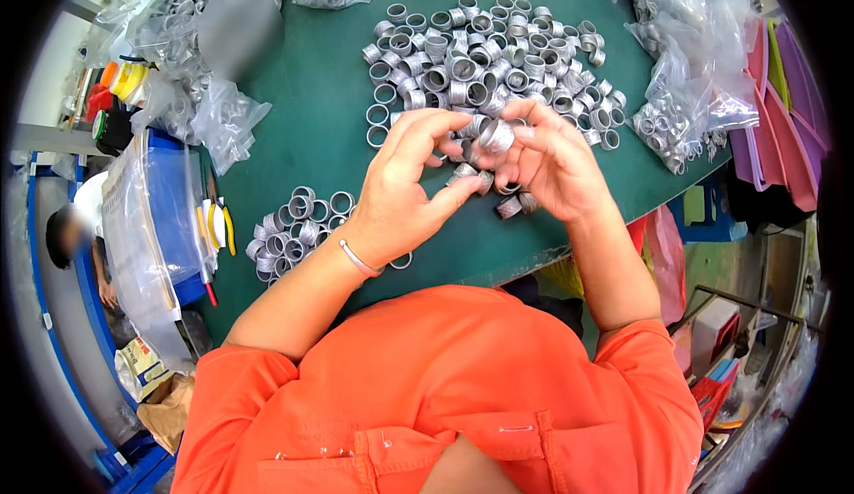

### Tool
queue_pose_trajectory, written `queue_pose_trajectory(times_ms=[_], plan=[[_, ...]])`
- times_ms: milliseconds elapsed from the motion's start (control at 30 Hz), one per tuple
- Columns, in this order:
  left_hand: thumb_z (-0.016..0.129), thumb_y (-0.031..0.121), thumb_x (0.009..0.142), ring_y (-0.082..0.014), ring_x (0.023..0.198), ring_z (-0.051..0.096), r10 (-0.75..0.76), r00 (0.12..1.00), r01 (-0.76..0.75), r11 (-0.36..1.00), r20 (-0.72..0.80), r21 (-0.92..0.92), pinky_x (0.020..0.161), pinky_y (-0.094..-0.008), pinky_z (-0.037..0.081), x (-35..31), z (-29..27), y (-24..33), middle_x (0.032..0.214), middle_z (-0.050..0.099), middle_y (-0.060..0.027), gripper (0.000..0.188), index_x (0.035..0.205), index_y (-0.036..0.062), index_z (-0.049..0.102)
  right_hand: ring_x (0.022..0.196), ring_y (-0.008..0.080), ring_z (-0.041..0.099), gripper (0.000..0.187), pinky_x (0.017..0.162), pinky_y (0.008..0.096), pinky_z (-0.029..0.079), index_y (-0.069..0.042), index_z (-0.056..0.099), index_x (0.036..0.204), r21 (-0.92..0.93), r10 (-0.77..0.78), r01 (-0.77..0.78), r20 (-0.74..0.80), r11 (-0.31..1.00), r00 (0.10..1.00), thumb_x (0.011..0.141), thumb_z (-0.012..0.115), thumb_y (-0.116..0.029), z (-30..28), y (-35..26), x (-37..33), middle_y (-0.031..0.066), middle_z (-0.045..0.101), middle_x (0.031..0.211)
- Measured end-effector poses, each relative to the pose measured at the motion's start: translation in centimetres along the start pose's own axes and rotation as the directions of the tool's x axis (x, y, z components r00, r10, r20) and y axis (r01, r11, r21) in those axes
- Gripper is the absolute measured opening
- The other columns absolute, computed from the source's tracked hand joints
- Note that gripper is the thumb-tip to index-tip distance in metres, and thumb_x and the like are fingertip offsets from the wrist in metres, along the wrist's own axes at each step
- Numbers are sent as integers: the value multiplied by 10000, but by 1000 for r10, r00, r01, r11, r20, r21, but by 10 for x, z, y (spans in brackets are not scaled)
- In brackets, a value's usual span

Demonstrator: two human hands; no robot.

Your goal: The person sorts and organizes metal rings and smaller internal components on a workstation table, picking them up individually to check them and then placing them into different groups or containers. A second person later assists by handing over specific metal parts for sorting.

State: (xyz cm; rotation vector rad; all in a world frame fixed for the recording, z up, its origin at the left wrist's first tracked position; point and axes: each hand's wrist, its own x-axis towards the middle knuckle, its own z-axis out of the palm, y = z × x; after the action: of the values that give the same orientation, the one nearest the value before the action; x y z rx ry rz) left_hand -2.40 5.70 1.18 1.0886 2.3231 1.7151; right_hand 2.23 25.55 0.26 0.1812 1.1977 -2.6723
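Observation:
Silver ribbed metal rings (463, 67) lie in a large heap on the green table (320, 76). A smaller group of the same rings (294, 232) sits to the left of my left forearm. Over the near edge of the heap, my right hand (556, 165) pinches one metal ring (496, 136) between its thumb and fingers. My left hand (411, 178) faces it from the left, thumb and index finger spread apart. Its thumb tip is close to a few rings below the held one. Some left fingers are partly hidden behind the hand.
Clear plastic bags (663, 120) of metal parts lie at the right edge, more bags (222, 116) at the left. Yellow-handled pliers (229, 227) rest near a blue tray (173, 200). Pink and purple bins (783, 112) stand far right. Another person (76, 227) is beyond the table on the left.

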Motion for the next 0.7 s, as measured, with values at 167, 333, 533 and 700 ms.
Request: queue_pose_trajectory(times_ms=[167,333,533,700], plan=[[780,98,701,-154,846,600,106,991,-105,994,82,-22,726,-263,488,-2,4,3,1066,594,-82,471,1123,30,583,867,261,660,218,616,301,512,-30,472,1090,43,116,-118,42,992,992,934,465,-182,7,17,-15,164,629,998],[695,100,804,-103,766,585,-110,985,122,988,133,-90,692,-241,481,-9,-7,11,882,638,-49,223,998,11,629,672,151,627,220,596,234,474,-41,508,1070,-471,-6,-53,-122,880,992,971,444,-227,14,14,-34,75,635,752],[665,160,835,-187,698,596,-225,959,112,860,174,498,636,-298,474,-18,-51,-18,795,619,-77,166,911,22,616,696,78,531,88,650,232,455,11,605,883,-939,-471,8,-164,343,867,819,640,-37,-38,11,-63,12,597,759],[695,132,771,-292,819,565,-117,933,-120,790,340,602,750,-370,459,-35,-46,-37,858,592,-99,168,879,19,633,686,131,557,211,615,255,461,-12,602,906,-986,-487,-55,-125,156,865,734,716,-54,-29,33,-70,48,579,771]])
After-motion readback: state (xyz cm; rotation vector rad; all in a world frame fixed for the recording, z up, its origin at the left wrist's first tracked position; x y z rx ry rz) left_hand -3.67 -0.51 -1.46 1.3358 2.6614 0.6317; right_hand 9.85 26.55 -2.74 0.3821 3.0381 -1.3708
